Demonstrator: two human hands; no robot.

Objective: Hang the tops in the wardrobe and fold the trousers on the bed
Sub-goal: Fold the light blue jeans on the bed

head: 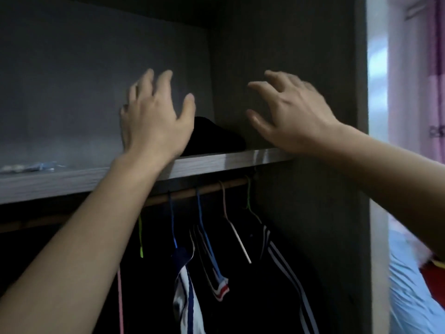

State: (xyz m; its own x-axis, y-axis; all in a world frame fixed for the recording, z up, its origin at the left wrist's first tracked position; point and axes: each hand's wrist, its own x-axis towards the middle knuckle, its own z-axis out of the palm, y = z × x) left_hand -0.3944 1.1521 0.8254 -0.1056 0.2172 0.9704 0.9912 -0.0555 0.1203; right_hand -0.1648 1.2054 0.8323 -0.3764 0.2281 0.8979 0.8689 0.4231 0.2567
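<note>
Both of my hands reach up over the wardrobe shelf (231,161). My left hand (154,116) has its fingers spread and holds nothing. My right hand (289,114) is also spread and empty. Between them a dark folded garment (216,138) lies on the shelf, partly hidden behind my left hand. Below the shelf a wooden rail (204,190) carries several coloured hangers (202,227). Tops hang there: a dark jacket with white stripes (286,273) at the right and a white and navy top (185,292) in the middle.
The wardrobe's grey side panel (337,189) stands on the right. Past it are a pink curtain (419,92) and a light blue bed sheet (414,297). A small blue and white item (36,166) lies at the shelf's left end.
</note>
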